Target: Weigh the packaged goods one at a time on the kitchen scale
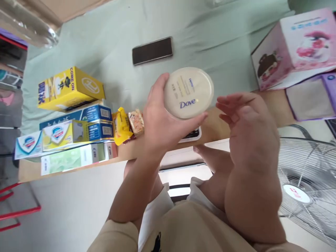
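Observation:
A round, cream-coloured Dove tub (187, 91) is held up over the front edge of the table, its printed lid facing me. My left hand (164, 120) grips it from the left and below, fingers wrapped round its side and thumb along the lower rim. Just to the right of the tub is my right hand (244, 112), its fingers pointing towards it and slightly apart. There is a gap between those fingertips and the tub. Partly hidden beneath my left hand, a white-edged device (193, 135) lies at the table edge.
On the green cloth (118, 42) lies a black phone (152, 51). Left stand a yellow box (69, 87), soap boxes (57, 135), a green box (69, 159) and snack packets (122, 126). A pink box (296, 49) and purple-edged pouch (311, 98) sit right, above a fan (307, 182).

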Motion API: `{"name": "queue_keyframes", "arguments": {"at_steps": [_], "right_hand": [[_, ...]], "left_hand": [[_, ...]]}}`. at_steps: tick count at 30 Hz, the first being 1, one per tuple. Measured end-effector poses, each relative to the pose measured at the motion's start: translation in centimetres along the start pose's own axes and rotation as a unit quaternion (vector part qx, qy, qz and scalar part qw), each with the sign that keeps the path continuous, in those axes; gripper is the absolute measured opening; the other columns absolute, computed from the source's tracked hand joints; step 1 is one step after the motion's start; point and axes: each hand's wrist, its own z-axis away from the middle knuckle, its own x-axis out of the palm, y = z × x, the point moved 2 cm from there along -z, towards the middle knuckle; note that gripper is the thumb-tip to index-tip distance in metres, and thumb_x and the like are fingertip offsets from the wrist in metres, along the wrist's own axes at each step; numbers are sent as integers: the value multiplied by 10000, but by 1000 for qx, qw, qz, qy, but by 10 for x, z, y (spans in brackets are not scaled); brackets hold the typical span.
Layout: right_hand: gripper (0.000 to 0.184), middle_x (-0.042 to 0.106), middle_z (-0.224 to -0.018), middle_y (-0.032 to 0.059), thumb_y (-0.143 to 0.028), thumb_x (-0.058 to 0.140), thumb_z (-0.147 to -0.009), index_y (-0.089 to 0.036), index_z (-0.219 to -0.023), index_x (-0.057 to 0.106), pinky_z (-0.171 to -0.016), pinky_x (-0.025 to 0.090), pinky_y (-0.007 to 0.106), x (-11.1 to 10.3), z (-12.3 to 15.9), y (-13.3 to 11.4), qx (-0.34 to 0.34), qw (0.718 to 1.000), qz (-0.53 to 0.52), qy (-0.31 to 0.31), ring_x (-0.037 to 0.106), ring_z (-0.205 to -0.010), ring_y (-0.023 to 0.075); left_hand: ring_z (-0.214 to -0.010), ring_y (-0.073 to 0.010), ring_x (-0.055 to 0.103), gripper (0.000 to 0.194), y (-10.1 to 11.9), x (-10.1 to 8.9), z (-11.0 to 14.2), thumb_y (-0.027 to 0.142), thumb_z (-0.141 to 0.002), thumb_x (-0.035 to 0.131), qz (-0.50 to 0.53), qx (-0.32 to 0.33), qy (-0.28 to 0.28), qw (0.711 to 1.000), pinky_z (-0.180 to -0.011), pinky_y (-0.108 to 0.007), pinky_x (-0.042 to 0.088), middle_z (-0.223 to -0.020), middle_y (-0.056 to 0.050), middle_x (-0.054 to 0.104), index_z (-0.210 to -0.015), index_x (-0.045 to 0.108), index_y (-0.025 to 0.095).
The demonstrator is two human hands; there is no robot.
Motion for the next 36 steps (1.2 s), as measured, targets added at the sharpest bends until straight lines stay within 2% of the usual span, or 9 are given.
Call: {"name": "queue_keyframes", "arguments": {"at_steps": [5, 9, 14, 16, 19, 24, 26, 28, 36], "right_hand": [[241, 710, -1347, -23, -407, 594, -1010, -379, -1224, 701, -1191, 551, 485, 56, 15, -3, -38, 998, 48, -24, 644, -1404, 241], [259, 708, -1312, 25, -407, 626, -1001, -300, -1231, 683, -1109, 603, 458, 76, 14, -2, -76, 994, 69, -34, 690, -1315, 241], [283, 727, -1250, 65, -346, 678, -896, -265, -1166, 706, -1184, 533, 578, 73, 7, 2, -53, 998, 39, 24, 713, -1261, 299], [300, 721, -1262, 81, -347, 667, -870, -271, -1158, 706, -1218, 469, 654, 71, 6, 2, -39, 997, 52, 46, 692, -1294, 340], [293, 708, -1266, 83, -336, 645, -853, -279, -1134, 705, -1246, 412, 700, 71, 8, -2, -28, 994, 64, 83, 680, -1304, 352], [291, 684, -1350, 67, -321, 579, -934, -311, -1196, 706, -1263, 414, 694, 74, 14, -6, -5, 990, 101, 94, 640, -1385, 333], [294, 687, -1354, 61, -305, 568, -934, -321, -1190, 711, -1262, 409, 710, 73, 14, -4, -9, 991, 101, 90, 642, -1386, 339], [312, 687, -1354, 61, -276, 549, -930, -325, -1192, 712, -1265, 400, 725, 70, 12, 0, -13, 991, 99, 87, 653, -1373, 339], [322, 685, -1371, 63, -256, 537, -943, -331, -1211, 700, -1254, 451, 710, 61, 4, 13, -56, 991, 107, 55, 653, -1383, 322]], "left_hand": [[-1483, -396, 553, 1053, -29, -19, 0, 719, -600, 961, -3, -10, 16, 1000, -1271, -582, 469, -1522, -118, 611, -1435, 514, 258], [-1504, -423, 545, 1071, -35, -18, 4, 803, -653, 892, -7, -27, -10, 1000, -1234, -550, 513, -1540, -147, 608, -1481, 501, 248], [-1667, -421, 335, 1153, -39, -25, 15, 804, -730, 842, 51, 19, 0, 999, -1332, -564, 405, -1719, -138, 431, -1631, 316, 314], [-1697, -390, 278, 1035, -44, -32, 20, 796, -842, 742, 90, 52, 32, 994, -1369, -572, 340, -1752, -134, 377, -1644, 304, 309], [-1646, -329, 390, 721, -53, -40, 21, 694, -991, 609, 151, 84, 64, 983, -1350, -552, 373, -1706, -112, 449, -1577, 442, 310], [-1175, -207, 735, 306, -62, -47, 17, 484, -1015, 710, 186, 88, 164, 965, -980, -402, 645, -1230, -40, 730, -1262, 685, 305], [-908, -161, 770, 192, -62, -48, 17, 431, -1025, 718, 193, 92, 192, 958, -802, -355, 662, -991, 9, 748, -1166, 683, 306], [-796, -152, 780, 143, -62, -49, 18, 427, -1060, 666, 202, 61, 186, 960, -748, -363, 669, -911, 36, 769, -1138, 662, 307], [-1226, -212, 775, 244, -59, -54, 19, 514, -1086, 569, 200, 29, 120, 972, -1071, -423, 663, -1234, 45, 799, -1187, 709, 342]]}}
